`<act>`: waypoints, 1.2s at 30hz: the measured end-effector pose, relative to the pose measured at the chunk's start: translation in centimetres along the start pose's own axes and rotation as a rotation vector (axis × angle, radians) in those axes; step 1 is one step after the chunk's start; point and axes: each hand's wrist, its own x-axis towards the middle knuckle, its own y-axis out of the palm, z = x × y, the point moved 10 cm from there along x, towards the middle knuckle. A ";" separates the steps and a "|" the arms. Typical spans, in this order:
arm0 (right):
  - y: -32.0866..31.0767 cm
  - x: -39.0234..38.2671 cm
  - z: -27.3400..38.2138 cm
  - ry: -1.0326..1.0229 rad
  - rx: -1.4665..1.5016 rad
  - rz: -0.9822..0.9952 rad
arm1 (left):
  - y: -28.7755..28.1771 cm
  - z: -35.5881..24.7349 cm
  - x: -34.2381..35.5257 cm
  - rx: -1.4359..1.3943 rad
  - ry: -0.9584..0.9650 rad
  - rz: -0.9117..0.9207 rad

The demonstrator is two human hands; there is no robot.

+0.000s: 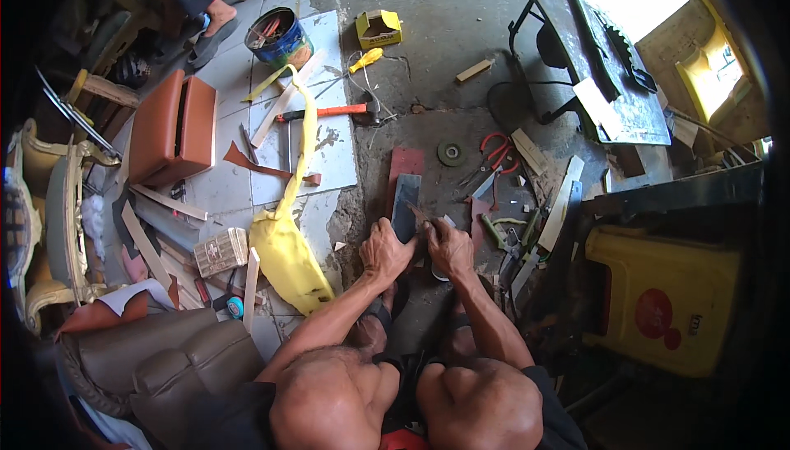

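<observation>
My left hand (384,248) is closed round the near end of a dark grey rectangular block (406,200). Beneath the block's far end lies a flat reddish-brown strip (406,162). Close by on the right, my right hand (450,250) has its fingers curled together. A thin brownish tip (418,213) pokes out from them toward the block, too small to name. Red-handled pliers (495,150) and a dark round disc (450,153) lie on the floor beyond my hands. Green-handled cutters (508,240) rest to the right.
A hammer (333,111) and yellow cloth (290,261) lie left. Farther off stand a tool-filled tin (280,37), a yellow box (379,30) and a brown padded piece (156,129). At right are a black table (642,121) and yellow stool (658,293). Someone's foot (216,34) shows upper left.
</observation>
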 end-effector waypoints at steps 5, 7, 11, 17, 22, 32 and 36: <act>0.3 -0.2 0.0 -0.008 -0.044 0.052 | -0.2 0.6 -0.7 -0.027 0.049 -0.040; 0.4 -0.2 0.1 -0.002 -0.071 0.078 | -0.5 1.1 -0.7 -0.077 0.115 -0.041; 0.1 -0.3 -0.2 -0.050 -0.073 0.034 | -3.2 -2.9 -0.9 0.079 0.516 -0.142; 0.7 -0.4 -0.8 -0.047 -0.054 0.061 | -2.0 -4.6 -1.0 0.263 0.691 -0.048; 1.6 -5.9 -2.1 -0.043 0.010 0.091 | -0.2 -2.7 -6.0 0.245 0.711 0.077; 2.7 -2.5 -3.2 -0.003 -0.127 0.125 | -0.3 -4.8 -2.2 0.355 0.776 0.093; 2.5 -7.1 -3.0 -0.055 -0.036 0.116 | 0.1 -3.0 -6.8 0.255 0.708 0.164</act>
